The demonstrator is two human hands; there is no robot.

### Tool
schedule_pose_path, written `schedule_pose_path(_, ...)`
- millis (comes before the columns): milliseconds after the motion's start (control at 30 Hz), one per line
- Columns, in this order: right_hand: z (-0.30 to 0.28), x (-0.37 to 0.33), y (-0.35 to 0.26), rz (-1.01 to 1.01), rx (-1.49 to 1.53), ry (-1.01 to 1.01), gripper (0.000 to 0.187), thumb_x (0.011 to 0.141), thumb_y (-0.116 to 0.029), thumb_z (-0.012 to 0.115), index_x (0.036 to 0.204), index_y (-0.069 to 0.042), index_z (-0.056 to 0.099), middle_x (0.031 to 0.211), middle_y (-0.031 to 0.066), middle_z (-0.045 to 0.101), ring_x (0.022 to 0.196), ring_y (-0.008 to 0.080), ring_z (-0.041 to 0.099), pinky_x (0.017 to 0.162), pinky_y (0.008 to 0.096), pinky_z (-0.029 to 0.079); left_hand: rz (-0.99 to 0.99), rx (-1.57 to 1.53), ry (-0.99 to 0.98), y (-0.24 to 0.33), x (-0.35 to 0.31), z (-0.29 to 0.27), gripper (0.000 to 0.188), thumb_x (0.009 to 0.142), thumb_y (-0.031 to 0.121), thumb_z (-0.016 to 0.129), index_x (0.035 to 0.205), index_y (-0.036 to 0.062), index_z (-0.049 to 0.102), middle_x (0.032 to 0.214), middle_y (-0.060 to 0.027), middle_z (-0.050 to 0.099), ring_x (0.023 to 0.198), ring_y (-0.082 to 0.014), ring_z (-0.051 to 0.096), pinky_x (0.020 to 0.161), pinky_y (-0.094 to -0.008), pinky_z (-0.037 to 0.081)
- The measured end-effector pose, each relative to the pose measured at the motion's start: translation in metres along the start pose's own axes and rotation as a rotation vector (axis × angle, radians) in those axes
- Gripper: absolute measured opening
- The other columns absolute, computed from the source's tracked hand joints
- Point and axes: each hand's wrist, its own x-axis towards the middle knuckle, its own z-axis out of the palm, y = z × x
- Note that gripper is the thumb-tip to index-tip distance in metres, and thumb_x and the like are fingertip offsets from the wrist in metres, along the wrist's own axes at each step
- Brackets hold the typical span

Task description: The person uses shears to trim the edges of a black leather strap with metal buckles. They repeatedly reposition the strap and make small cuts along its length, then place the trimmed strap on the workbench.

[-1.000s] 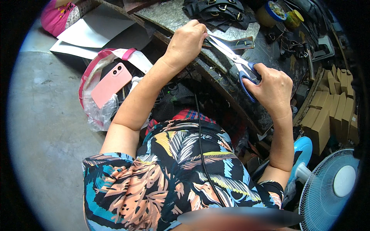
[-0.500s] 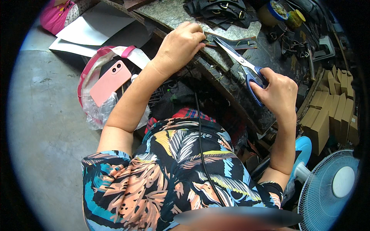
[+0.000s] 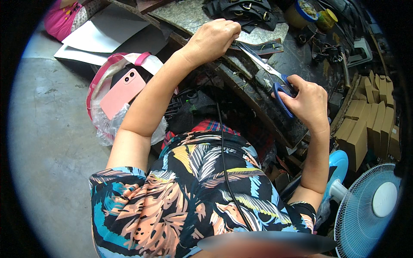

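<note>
My right hand [image 3: 307, 103] grips a pair of scissors [image 3: 263, 64] by its blue handles. Its long metal blades point up and left, with their tips by the left end of a dark strap [image 3: 272, 47] lying on the bench. My left hand [image 3: 213, 38] is closed just above that end, fingertips pressed together. Whatever sits between those fingers is too small or hidden to make out. Beyond the strap lies a pile of black straps with metal buckles [image 3: 245, 13].
The workbench [image 3: 180, 15] carries a tub with a blue rim [image 3: 303, 13] and a yellow-lidded jar [image 3: 327, 19]. Brown cardboard boxes [image 3: 361, 129] and a blue fan [image 3: 365, 215] stand right. A pink phone [image 3: 122, 93] rests on a bag at left. A black cable [image 3: 223, 159] hangs over my shirt.
My left hand has moved right and slightly up, from beside the strap's left end to above it. The scissors and my right hand have shifted slightly left.
</note>
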Motion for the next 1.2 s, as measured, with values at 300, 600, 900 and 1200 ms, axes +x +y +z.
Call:
schedule_pose_path(300,0.003,0.000,-0.007,-0.090,-0.099,0.048,0.036,0.074,-0.037,0.082,0.093,-0.008,0.072,0.074,0.0115,0.071,0.069,0.0297,0.070,0.065,0.0384,0.052,-0.030,-0.081,-0.073,-0.009,0.001,0.001,0.012,0.093,0.012,0.063,0.099,0.0011,0.062,0.094,-0.0168,0.067,0.092,-0.0360,0.065,0.082,-0.0420,0.053)
schedule_pose_path(600,0.013,-0.023,0.016,-0.241,0.026,0.179,0.031,0.073,-0.035,0.082,0.091,-0.012,0.070,0.073,0.0089,0.070,0.067,0.0268,0.068,0.063,0.0376,0.051,-0.232,-0.193,0.052,0.001,0.002,-0.002,0.012,0.094,0.011,0.063,0.097,-0.0004,0.063,0.093,-0.0173,0.066,0.091,-0.0358,0.064,0.081,-0.0398,0.051)
schedule_pose_path(900,0.075,-0.035,0.064,0.239,1.201,0.414,0.022,0.094,-0.019,0.072,0.103,0.000,0.066,0.083,0.0008,0.067,0.064,0.0055,0.059,0.057,0.0195,0.046,-0.140,0.068,-0.229,0.076,0.000,-0.010,0.045,0.078,0.028,0.078,0.112,0.0044,0.060,0.099,-0.0140,0.057,0.099,-0.0335,0.055,0.087,-0.0428,0.049)
schedule_pose_path(1200,0.092,-0.039,0.068,0.244,1.301,0.582,0.031,0.093,-0.024,0.074,0.108,0.002,0.066,0.094,0.0058,0.071,0.070,0.0077,0.063,0.062,0.0211,0.051,-0.120,-0.403,-0.022,0.028,0.062,-0.028,0.041,0.080,-0.004,0.064,0.121,0.0050,0.062,0.104,-0.0169,0.067,0.100,-0.0339,0.065,0.087,-0.0411,0.053)
